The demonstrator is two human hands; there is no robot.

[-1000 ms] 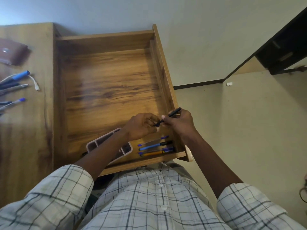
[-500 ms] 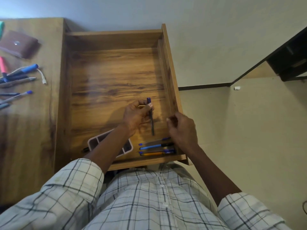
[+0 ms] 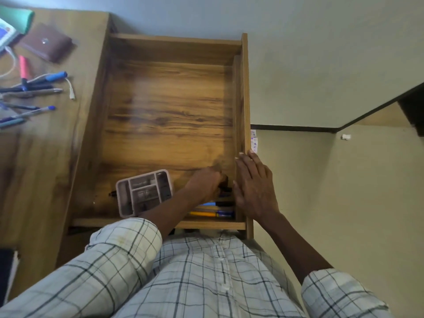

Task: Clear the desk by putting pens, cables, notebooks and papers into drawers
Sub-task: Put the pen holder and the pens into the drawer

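Observation:
An open wooden drawer (image 3: 169,115) fills the middle of the view. In its near right corner my left hand (image 3: 204,184) curls around a dark pen (image 3: 226,185), held low over a row of pens (image 3: 213,213) lying by the front wall. My right hand (image 3: 254,187) rests with straight fingers on the drawer's right side wall, holding nothing. Several more pens (image 3: 34,90) and a white cable (image 3: 70,88) lie on the desk top (image 3: 41,157) at the left.
A pale compartment tray (image 3: 144,192) sits in the drawer's near left part. On the desk's far left are a brown wallet (image 3: 47,42), a pink marker (image 3: 24,67) and a green item (image 3: 16,19). A dark notebook edge (image 3: 6,271) shows at bottom left. Floor lies to the right.
My left hand has carried the dark pen down toward the pen row in the near right corner. My right hand has opened and moved onto the drawer's right wall.

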